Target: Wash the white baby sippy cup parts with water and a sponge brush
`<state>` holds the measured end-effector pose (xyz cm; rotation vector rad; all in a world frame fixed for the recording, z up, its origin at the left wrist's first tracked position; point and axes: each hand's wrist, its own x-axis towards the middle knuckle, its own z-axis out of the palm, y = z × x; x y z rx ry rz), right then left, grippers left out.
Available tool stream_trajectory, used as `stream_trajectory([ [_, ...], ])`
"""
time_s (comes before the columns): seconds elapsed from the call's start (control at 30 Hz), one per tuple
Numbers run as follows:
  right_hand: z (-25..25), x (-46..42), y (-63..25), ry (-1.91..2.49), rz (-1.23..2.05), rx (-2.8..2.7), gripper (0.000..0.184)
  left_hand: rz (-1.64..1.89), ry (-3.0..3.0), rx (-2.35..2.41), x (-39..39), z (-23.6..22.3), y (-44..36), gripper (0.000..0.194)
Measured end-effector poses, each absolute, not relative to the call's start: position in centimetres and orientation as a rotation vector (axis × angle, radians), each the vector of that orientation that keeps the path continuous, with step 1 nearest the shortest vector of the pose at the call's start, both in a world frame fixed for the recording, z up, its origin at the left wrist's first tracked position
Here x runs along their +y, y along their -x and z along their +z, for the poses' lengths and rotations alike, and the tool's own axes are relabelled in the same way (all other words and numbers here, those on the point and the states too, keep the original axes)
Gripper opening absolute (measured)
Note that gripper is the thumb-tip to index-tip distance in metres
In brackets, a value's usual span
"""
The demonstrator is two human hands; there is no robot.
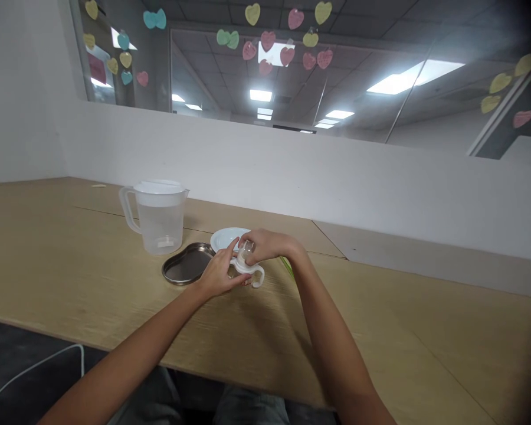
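Observation:
A small baby bottle with white curved handles (pixel 259 277) is between my hands, above the wooden table. My left hand (pixel 221 271) is wrapped round its side, thumb below the white collar. From above, my right hand (pixel 265 245) has its fingers closed round the clear cap (pixel 246 251) at the top of the bottle. Much of the bottle's body is hidden by my left hand. Just behind my hands is a white plate (pixel 225 238), partly covered by them. A kidney-shaped metal tray (pixel 186 265) lies left of my left hand.
A clear plastic pitcher (pixel 161 221) with a white lid stands at the back left. Something thin and green (pixel 287 267) shows beside my right wrist, mostly hidden. A white wall (pixel 248 159) with a window above it rises behind the table (pixel 380 330). A white cable (pixel 39 367) hangs lower left.

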<state>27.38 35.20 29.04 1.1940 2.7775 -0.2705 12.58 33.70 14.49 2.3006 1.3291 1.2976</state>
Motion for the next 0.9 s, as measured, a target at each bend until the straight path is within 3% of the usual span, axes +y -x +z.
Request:
stream_trajectory([
  [0.23,28.4,35.3,-26.7,-1.228,-0.124,2.739,0.055,1.321,-2.224,1.35,33.6,14.5,-13.0,0.095],
  [0.9,29.0,34.7,-25.7,-1.299,-0.115,2.616,0.062,1.375,-2.289,1.397,34.1,13.7,-13.1,0.092],
])
